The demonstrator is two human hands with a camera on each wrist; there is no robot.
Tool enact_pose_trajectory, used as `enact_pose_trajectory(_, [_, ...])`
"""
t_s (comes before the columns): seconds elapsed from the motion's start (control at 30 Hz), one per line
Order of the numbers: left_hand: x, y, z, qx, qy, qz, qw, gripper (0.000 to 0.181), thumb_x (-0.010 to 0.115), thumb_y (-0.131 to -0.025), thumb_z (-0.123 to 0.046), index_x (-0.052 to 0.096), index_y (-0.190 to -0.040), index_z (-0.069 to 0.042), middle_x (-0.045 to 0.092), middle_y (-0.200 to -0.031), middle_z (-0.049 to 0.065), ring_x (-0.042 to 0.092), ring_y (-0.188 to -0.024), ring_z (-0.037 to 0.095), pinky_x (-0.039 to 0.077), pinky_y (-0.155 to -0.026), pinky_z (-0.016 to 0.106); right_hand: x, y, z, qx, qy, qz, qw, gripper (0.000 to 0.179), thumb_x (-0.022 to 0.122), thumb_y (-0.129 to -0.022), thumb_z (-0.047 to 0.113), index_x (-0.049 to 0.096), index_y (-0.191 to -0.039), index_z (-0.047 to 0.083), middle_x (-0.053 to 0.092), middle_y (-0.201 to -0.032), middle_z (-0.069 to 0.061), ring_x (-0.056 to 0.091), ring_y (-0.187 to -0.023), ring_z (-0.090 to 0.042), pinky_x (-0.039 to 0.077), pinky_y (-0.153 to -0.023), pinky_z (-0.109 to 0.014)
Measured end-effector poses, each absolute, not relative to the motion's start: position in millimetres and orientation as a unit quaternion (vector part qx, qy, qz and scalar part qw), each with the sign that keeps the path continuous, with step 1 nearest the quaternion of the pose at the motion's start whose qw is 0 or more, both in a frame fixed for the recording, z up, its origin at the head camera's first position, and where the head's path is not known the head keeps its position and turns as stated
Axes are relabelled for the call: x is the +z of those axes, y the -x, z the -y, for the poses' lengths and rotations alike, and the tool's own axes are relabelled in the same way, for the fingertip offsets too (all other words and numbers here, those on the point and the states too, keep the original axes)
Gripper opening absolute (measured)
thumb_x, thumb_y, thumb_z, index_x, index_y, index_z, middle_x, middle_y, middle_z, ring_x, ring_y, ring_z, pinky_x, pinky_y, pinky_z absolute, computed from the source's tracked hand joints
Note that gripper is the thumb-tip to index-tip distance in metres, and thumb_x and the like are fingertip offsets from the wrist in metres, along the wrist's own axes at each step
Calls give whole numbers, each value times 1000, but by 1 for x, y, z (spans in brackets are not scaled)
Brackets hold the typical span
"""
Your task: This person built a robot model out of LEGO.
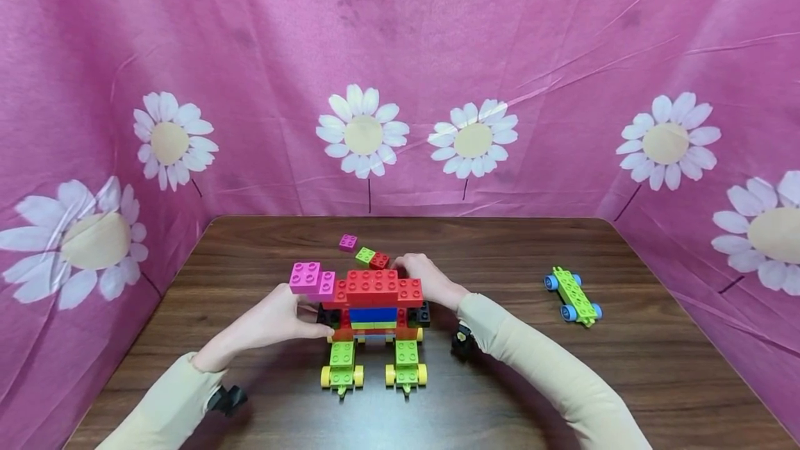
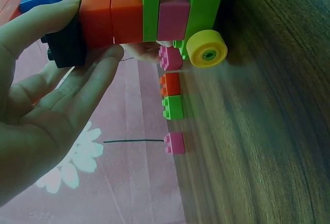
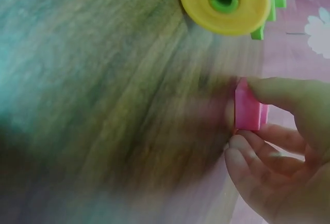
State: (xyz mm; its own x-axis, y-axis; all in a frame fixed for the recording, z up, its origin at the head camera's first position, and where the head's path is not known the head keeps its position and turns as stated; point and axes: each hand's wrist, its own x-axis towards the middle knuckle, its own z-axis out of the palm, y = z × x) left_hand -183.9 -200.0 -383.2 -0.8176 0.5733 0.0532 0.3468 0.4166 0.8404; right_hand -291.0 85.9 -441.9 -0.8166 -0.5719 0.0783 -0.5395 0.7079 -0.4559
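Observation:
A toy-brick vehicle (image 1: 372, 287) stands in the middle of the table, built of red, blue, yellow and black bricks on green wheeled bases (image 1: 342, 364) with yellow wheels. My left hand (image 1: 269, 321) holds its left side, thumb and fingers around a black brick (image 2: 69, 46). Stepped pink bricks (image 1: 306, 278) jut from its upper left corner. Behind the vehicle, my right hand (image 3: 289, 146) pinches a small pink brick (image 3: 248, 108) between thumb and fingers, close over the tabletop. In the head view the vehicle hides that brick and the right fingertips.
Beyond the vehicle lie a loose pink brick (image 1: 348, 242), a green brick (image 1: 365, 255) and a red brick (image 1: 379, 260). To the right rests a green wheeled base (image 1: 573, 297) with blue wheels. A pink flowered cloth (image 1: 412, 33) hangs around the table's back and sides.

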Motion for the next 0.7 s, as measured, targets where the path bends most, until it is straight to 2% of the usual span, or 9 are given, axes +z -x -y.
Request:
enact_pose_trajectory(0.13, [-383, 182, 200, 465, -276, -831, 125, 64, 83, -80, -17, 54, -133, 2, 62, -129, 25, 66, -111, 33, 60, -84, 29, -435, 287, -96, -236, 295, -926, 20, 34, 76, -83, 23, 71, -109, 2, 72, -102, -12, 65, -92, -22, 57, -83, -37])
enact_pose_trajectory(0.37, [-381, 177, 203, 454, -268, -836, 151, 69, 84, -79, -23, 51, -135, 0, 62, -131, 21, 65, -112, 31, 60, -84, 31, -419, 278, -120, -243, 287, -926, -38, 31, 79, -83, 27, 71, -104, 5, 73, -96, -7, 66, -85, -17, 55, -76, -29])
enact_pose_trajectory(0.6, [-382, 172, 205, 437, -302, -835, 146, 68, 83, -80, -29, 52, -136, -6, 64, -131, 12, 63, -116, 13, 53, -94, 23, -385, 259, -138, -287, 315, -900, -89, 29, 80, -82, 20, 70, -104, 5, 74, -92, -6, 69, -82, -18, 59, -74, -32])
enact_pose_trajectory(0.7, [-383, 172, 205, 434, -303, -837, 140, 70, 83, -80, -30, 51, -137, -7, 64, -132, 10, 62, -119, 14, 51, -98, 25, -367, 248, -143, -297, 323, -894, -94, 29, 80, -84, 21, 70, -107, 6, 74, -94, -4, 70, -83, -17, 60, -75, -31])
